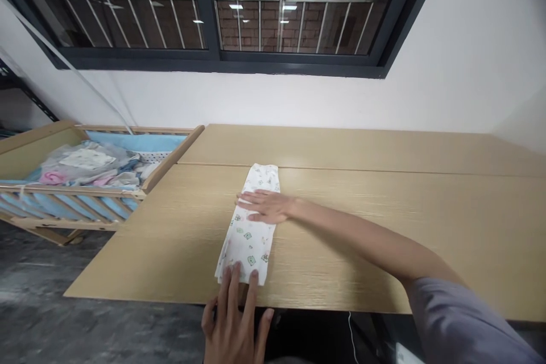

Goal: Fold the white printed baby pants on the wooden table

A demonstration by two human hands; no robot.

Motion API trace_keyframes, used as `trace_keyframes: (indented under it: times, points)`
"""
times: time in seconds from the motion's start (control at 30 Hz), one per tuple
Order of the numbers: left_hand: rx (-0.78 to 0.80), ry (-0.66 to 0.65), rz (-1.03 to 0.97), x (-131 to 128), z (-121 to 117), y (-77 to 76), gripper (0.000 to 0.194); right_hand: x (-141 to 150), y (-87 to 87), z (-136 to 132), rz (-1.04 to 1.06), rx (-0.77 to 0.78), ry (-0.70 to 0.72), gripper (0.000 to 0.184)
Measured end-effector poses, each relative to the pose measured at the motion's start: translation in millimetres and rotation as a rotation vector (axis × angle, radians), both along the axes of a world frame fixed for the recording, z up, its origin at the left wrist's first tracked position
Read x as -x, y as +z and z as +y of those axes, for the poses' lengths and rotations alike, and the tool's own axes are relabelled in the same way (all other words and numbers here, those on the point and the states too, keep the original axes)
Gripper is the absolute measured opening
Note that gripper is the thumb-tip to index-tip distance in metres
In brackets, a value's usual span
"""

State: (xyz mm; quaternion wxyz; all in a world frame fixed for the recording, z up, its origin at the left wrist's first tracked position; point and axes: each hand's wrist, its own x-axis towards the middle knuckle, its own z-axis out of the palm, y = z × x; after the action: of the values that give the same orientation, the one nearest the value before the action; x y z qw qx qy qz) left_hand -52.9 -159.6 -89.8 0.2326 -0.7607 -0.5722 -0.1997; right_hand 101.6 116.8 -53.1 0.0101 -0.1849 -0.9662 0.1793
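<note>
A long, narrow strip of white printed cloth (247, 244), dotted with small green motifs, was held flat on the surface (384, 210), directly beneath the right hand (267, 207) and just ahead of the left hand (232, 318). The right hand was laid palm down across the middle of the strip, its fingers lightly spread, with nothing pinched; the fingertips reached just past the far edge of the cloth. The left hand was also spread, its fingertips resting on the near end of the strip and its thumb held off to the side, and no pinch could be seen there either. A grey sleeve (460, 318) covered the upper right arm, well to the right of both hands. The step in hand was judged to be the smoothing of cloth already folded lengthwise, and a next move was judged to call for a firm hold on the near end. Well to the left of the hands stood a wooden cot (174, 151) lined with blue padding, a heap of baby clothes (87, 168) lying inside it. Beyond the hands, a barred window (213, 11) was set in a white wall (447, 96).
</note>
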Motion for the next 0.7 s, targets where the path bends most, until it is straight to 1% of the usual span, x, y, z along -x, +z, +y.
trace_keyframes:
  times: [0.13,0.2,0.27,0.33,0.43,0.53,0.63,0.7]
  points:
    - [-0.011,-0.005,0.013,2,0,-2.8,0.056,-13,-9.9,61,0.0,-0.057,-0.144,0.07]
    - [-0.022,-0.005,0.019,3,0,-4.5,0.056,-18,-14.8,87,-0.004,-0.092,-0.206,0.07]
    - [-0.023,0.001,0.022,3,1,-5.5,0.057,-22,-18.3,107,-0.009,-0.124,-0.242,0.069]
    - [-0.02,-0.001,0.023,4,2,-5.8,0.059,-24,-20.4,121,-0.005,-0.157,-0.253,0.067]
    - [-0.038,-0.014,0.02,3,3,-5.9,0.061,-24,-20.9,132,-0.015,-0.202,-0.247,0.066]
    - [-0.046,-0.008,0.02,2,3,-7.7,0.062,-22,-18.2,132,-0.034,-0.263,-0.219,0.066]
    - [-0.035,0.026,0.015,1,3,-11.1,0.064,-19,-10.8,123,0.006,-0.337,-0.202,0.066]
    - [-0.028,0.026,0.012,1,3,-13.1,0.066,-17,-3.1,109,0.048,-0.362,-0.194,0.066]
